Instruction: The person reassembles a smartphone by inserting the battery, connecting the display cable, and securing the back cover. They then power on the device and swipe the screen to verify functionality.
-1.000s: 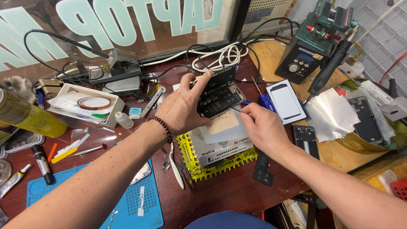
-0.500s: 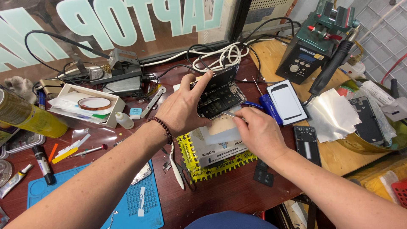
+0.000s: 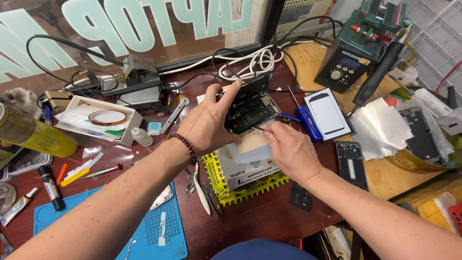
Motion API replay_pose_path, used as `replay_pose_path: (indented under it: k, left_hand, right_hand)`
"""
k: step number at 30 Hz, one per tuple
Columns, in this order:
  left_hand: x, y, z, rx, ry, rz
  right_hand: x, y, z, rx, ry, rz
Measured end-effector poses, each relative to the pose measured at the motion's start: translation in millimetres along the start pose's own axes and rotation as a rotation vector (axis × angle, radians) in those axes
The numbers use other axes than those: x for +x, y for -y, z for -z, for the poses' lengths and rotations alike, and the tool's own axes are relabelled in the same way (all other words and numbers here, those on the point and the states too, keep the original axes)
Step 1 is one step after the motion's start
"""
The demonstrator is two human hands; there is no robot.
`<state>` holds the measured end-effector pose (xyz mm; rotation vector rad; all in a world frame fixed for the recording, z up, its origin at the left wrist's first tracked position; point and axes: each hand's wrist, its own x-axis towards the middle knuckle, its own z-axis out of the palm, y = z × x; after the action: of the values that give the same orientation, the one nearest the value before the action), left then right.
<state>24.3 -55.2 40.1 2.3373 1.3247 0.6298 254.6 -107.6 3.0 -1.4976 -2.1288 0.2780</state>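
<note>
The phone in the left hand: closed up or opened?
Opened: the phone shows bare internal boards, held tilted by the left hand.

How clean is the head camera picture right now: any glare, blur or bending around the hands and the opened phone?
Head view: even light, soft shadows; the left hand, right hand and opened black phone are sharp; glare on the crinkled silver foil sheet; wide-angle bending stretches both forearms toward the bottom corners.

I see a dark phone (image 3: 250, 108) with black and grey innards in my left hand (image 3: 209, 125), which wears a dark red bead bracelet (image 3: 184, 144). Under the phone sits a yellow grid mat (image 3: 250, 185); right of the phone, a blue screwdriver (image 3: 308, 123); left, an amber tape roll (image 3: 107, 118). The tabletop (image 3: 269, 216) is reddish brown.
</note>
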Motion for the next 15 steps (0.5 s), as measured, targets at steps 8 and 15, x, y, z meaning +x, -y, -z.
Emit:
replay_pose_path:
  k: [8,15]
  left_hand:
    - [-0.1,-2.6,0.9,0.008,0.01,0.027]
    - [0.8,-3.5,1.7,0.006,0.008,0.03]
  right_hand:
    - [2.2,3.0,0.6,0.035,-0.003,-0.069]
    - [4.3,1.3,-4.0,0.008,-0.027,-0.08]
